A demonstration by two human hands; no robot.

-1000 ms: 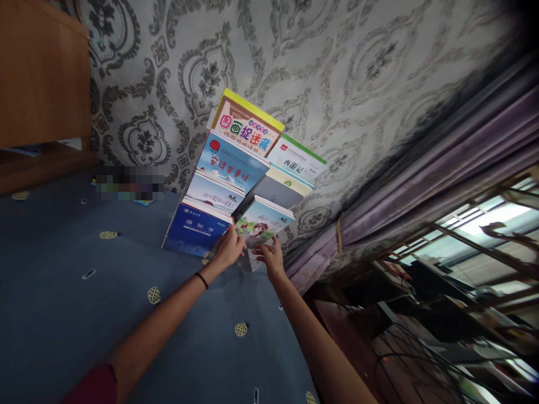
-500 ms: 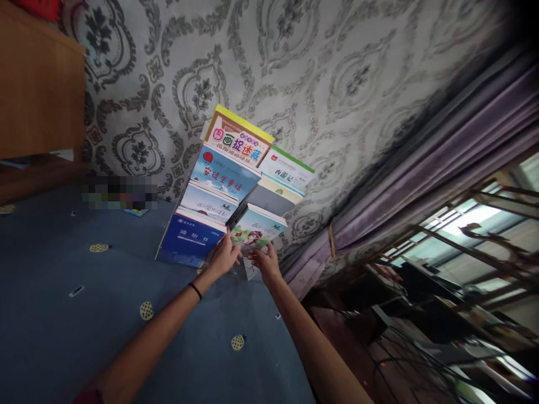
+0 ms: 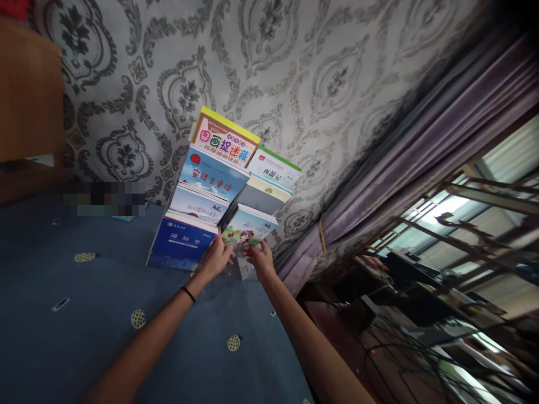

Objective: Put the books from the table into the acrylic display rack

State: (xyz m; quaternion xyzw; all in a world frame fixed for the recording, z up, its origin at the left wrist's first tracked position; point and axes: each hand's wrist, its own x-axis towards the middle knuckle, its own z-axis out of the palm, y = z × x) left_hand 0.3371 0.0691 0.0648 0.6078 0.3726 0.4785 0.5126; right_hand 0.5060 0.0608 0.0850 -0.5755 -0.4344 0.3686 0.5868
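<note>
The left hand (image 3: pixel 218 257) is at the lower right edge of a glossy deep-blue book (image 3: pixel 183 244), one finger raised along that edge and the others bent; whether it grips anything cannot be told. A thin black band (image 3: pixel 187 294) rings the wrist. The right hand (image 3: pixel 261 261), fingers partly curled, is at the lower edge of a pale blue book with a painted figure (image 3: pixel 248 228); whether it closes on that book is also unclear.

The books stand upright in two stepped columns, all leaning a little in view. Behind the deep-blue one rise a misty pale book (image 3: pixel 200 206), a sky-blue book with red lettering (image 3: pixel 213 175) and, topmost, a brown-and-yellow book (image 3: pixel 227 137) with rounded, colourful characters. Behind the figured cover come a flat grey-and-cream book (image 3: pixel 261 195) and a white book (image 3: pixel 275 168) edged in green. A smooth pale panel (image 3: pixel 245 268) shows low between the hands.

Underneath spreads matte blue-grey cloth (image 3: pixel 105 292) printed with dotted yellow ovals. Behind, silvery wallpaper (image 3: pixel 261 73) carries dark leafy medallions. A smooth-faced, square-edged wooden cabinet (image 3: pixel 29 101) stands at left; at right, a soft mauve curtain (image 3: pixel 349 193) hangs in long folds, gathered by a tan tie (image 3: pixel 322 234). Thin dark cables (image 3: pixel 391 348) loop beyond.
</note>
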